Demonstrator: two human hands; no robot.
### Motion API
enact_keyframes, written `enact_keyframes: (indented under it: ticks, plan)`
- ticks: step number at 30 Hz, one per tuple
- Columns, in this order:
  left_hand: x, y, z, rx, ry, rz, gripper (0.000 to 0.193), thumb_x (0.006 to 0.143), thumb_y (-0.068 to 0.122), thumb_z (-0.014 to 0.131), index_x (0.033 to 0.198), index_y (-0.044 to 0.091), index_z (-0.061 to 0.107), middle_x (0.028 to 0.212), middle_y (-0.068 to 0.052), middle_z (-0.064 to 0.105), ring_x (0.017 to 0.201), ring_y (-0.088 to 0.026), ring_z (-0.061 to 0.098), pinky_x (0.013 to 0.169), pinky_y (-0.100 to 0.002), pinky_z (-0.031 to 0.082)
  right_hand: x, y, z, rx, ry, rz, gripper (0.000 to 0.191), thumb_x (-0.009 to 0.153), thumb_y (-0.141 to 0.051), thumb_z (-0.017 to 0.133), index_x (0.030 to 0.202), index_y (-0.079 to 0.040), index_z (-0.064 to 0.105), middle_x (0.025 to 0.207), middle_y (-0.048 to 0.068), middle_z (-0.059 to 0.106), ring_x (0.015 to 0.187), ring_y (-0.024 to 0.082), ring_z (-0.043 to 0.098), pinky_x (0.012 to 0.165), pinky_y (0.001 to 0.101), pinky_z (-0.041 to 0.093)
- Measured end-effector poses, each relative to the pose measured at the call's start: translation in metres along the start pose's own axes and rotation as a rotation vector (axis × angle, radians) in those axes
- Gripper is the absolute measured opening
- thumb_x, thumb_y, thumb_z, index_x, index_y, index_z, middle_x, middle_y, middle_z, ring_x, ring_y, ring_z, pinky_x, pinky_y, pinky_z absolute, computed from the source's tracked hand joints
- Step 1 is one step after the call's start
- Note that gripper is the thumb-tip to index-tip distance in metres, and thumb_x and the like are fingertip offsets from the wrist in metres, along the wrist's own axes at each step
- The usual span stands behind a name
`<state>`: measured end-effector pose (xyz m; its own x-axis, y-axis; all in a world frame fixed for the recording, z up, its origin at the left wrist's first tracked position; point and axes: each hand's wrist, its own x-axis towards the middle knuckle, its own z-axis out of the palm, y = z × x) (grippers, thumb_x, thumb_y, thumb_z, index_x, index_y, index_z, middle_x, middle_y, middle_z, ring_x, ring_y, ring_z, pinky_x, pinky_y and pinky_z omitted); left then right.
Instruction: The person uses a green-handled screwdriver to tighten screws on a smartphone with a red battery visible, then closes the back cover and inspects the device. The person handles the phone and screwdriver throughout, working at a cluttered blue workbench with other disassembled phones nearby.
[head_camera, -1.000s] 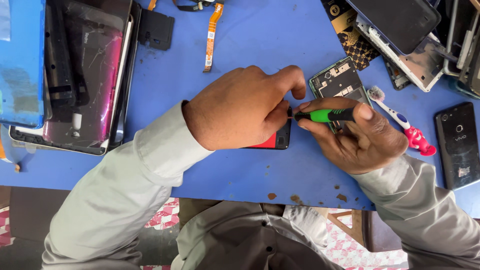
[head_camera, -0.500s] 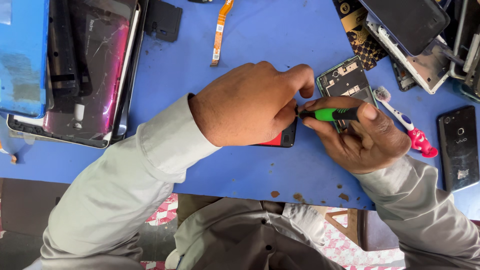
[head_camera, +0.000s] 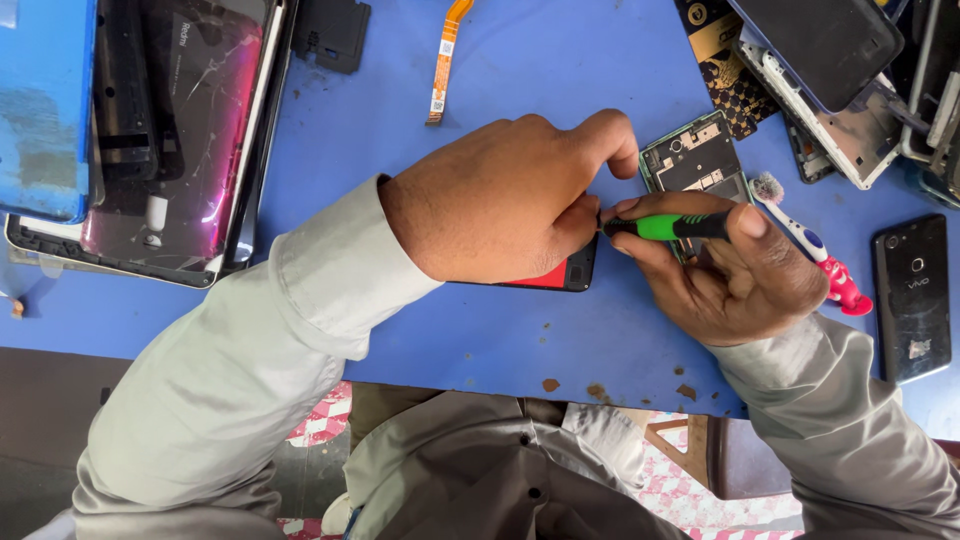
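**Green screwdriver held at the phone edge**

Grey sleeves come in from the near edge of the blue table (head_camera: 480, 330). The left hand (head_camera: 500, 200) is closed, palm down, over a small phone (head_camera: 560, 275). It presses the phone flat to the table at centre, and only the phone's red and black right end shows. The right hand (head_camera: 730, 270) is closed around a green screwdriver (head_camera: 665, 227), whose tip points left and meets the left thumb at the phone's corner.

Change since the earlier views: none of note. Both hands keep the same grip and the same place, and the phone has not shifted, so the work remains at this one spot.

A toothbrush (head_camera: 810, 240) lies just right of the right hand, and a black phone (head_camera: 912, 295) lies further right. Just beyond the screwdriver, an open phone frame (head_camera: 695, 155) holds its circuit board. To the far left lies a cracked back cover (head_camera: 190, 130). An orange ribbon cable (head_camera: 445, 60) lies at far centre, and stacked phone shells (head_camera: 830, 60) at far right.
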<state>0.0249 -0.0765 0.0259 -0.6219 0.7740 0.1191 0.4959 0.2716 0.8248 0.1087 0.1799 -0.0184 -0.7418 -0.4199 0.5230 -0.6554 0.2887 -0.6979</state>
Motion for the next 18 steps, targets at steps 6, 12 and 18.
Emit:
enact_keyframes:
  ticks: [6, 12, 18]
  plan:
    - [-0.0010, -0.0028, 0.0016, 0.022, 0.007, 0.017, 0.033, 0.090, 0.009, 0.066, 0.120, 0.005, 0.054, 0.071, -0.014, 0.069, 0.068, -0.037, 0.070, 0.061, -0.053, 0.050, 0.0036, -0.0050, 0.0003, 0.096, -0.005, 0.047, 0.059, 0.108, 0.006, 0.057, 0.156, -0.025, 0.039, 0.120, 0.036, 0.063, 0.094, 0.031, 0.072, 0.082, 0.0355, 0.067]
    - [-0.0038, -0.0033, 0.0023, 0.020, -0.010, 0.009, 0.032, 0.090, 0.011, 0.066, 0.119, 0.006, 0.055, 0.069, -0.013, 0.069, 0.067, -0.036, 0.070, 0.060, -0.052, 0.050, -0.0016, -0.0022, 0.0045, -0.064, 0.014, -0.051, 0.075, 0.104, 0.009, 0.067, 0.158, -0.026, 0.029, 0.117, 0.033, 0.064, 0.096, 0.031, 0.072, 0.082, 0.0364, 0.066]
    - [-0.0024, -0.0020, 0.0003, 0.022, -0.021, -0.006, 0.030, 0.091, 0.010, 0.065, 0.119, 0.006, 0.055, 0.066, -0.013, 0.067, 0.065, -0.035, 0.069, 0.059, -0.052, 0.050, -0.0041, 0.0001, 0.0026, -0.074, 0.000, -0.035, 0.090, 0.099, 0.015, 0.069, 0.163, -0.033, 0.028, 0.121, 0.034, 0.065, 0.092, 0.029, 0.073, 0.077, 0.0328, 0.067]
